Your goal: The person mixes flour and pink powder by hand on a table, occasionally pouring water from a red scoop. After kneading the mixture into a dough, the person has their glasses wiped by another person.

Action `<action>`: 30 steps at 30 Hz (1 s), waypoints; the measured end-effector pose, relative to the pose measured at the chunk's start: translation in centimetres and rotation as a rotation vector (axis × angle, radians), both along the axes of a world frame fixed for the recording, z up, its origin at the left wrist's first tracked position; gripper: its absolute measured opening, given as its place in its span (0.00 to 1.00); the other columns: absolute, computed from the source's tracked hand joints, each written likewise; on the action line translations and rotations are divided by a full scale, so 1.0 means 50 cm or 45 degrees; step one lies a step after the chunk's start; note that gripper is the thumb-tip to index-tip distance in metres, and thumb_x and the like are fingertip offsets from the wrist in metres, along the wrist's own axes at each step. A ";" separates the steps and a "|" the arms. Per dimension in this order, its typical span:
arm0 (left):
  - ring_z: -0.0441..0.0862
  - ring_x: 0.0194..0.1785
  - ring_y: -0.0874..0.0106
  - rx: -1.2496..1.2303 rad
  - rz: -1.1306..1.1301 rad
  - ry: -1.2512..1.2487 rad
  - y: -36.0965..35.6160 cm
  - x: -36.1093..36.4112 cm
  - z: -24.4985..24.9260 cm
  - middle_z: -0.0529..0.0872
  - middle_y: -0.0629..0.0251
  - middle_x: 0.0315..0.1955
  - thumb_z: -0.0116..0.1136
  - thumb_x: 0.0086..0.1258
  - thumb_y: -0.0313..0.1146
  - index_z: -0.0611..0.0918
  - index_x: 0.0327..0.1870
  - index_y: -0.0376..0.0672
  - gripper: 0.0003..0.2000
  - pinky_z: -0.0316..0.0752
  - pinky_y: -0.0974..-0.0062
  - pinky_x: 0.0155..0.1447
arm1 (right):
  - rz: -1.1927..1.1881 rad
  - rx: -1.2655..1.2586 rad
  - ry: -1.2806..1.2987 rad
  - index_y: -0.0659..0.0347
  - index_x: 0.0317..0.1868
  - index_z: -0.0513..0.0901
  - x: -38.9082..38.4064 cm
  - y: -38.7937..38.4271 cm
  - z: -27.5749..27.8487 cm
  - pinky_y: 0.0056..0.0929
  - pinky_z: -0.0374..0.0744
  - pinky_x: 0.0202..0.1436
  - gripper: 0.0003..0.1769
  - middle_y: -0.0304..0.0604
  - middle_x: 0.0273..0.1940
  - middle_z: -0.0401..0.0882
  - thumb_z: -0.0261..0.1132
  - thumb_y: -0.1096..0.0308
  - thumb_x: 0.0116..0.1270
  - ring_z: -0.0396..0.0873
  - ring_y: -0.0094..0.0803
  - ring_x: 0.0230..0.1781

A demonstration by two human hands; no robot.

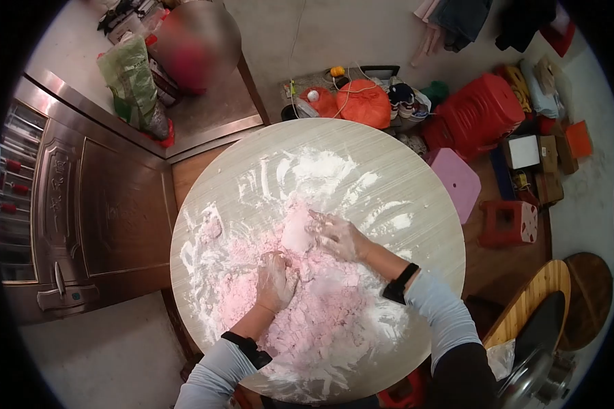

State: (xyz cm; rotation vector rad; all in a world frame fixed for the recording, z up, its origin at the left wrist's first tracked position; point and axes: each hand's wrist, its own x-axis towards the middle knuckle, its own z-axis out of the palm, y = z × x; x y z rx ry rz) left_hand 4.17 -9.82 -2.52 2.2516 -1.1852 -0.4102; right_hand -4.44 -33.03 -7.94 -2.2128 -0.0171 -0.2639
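A large heap of crumbly pink dough (324, 310), dusted with white flour, spreads over the round table (416, 286). My left hand (275, 281) is coated in flour, its fingers curled into the heap near the middle and partly hidden by dough. Farther back and to the right, my right hand (338, 236) curves its fingers around the right side of a smoother pink dough lump (297, 230). A smaller pink clump (211, 228) lies near the table's left side. Loose white flour (320, 167) streaks the far part of the tabletop.
An ornate metal door (126, 204) stands at the left. Beyond the table are orange bags (363, 102) and stacked red stools (481, 112). A pink stool (457, 180) sits close to the right rim. Another person (196, 51), blurred, is at the upper left.
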 end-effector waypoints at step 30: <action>0.60 0.73 0.50 -0.099 -0.494 0.662 0.061 0.142 -0.005 0.60 0.45 0.71 0.44 0.76 0.40 0.65 0.70 0.39 0.25 0.56 0.60 0.74 | 0.313 0.379 0.576 0.51 0.66 0.73 0.013 0.133 0.059 0.39 0.67 0.71 0.22 0.55 0.64 0.70 0.52 0.59 0.74 0.67 0.49 0.67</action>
